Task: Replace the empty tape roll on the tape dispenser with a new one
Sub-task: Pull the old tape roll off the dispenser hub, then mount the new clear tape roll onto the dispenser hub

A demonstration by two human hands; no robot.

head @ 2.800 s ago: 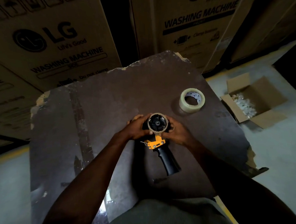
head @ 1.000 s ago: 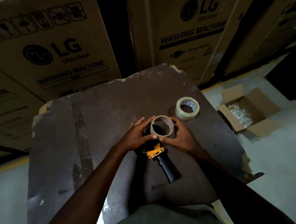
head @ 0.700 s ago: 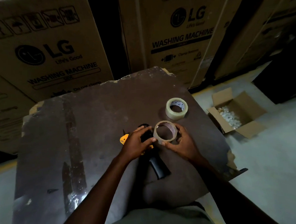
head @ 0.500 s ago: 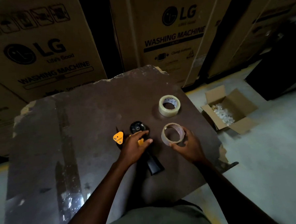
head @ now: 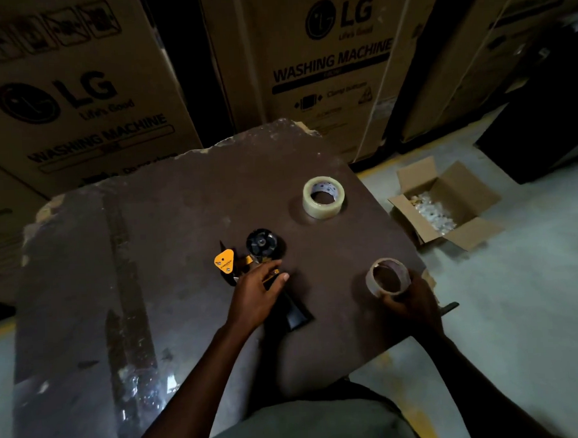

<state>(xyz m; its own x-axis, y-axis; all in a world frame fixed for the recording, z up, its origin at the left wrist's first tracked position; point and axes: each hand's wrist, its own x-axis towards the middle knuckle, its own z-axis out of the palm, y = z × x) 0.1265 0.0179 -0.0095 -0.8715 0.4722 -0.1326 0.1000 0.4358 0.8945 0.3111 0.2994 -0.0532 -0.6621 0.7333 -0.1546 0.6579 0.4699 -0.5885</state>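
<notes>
One tape dispenser (head: 261, 243) lies on the tabletop (head: 167, 225), hub bare, under the straight fingers of the left hand (head: 256, 297). The right hand (head: 416, 304), well apart, grips the one empty roll (head: 383, 292) near the tabletop's right edge; one new roll (head: 324, 208) lies flat farther back.

The empty core (head: 372, 283) is dull cardboard, the new roll (head: 321, 211) glossy, the tabletop (head: 167, 225) rough, scuffed.

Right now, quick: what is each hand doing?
Left hand: open, fingers resting on the tape dispenser.
Right hand: closed around the empty tape roll, holding it.
</notes>
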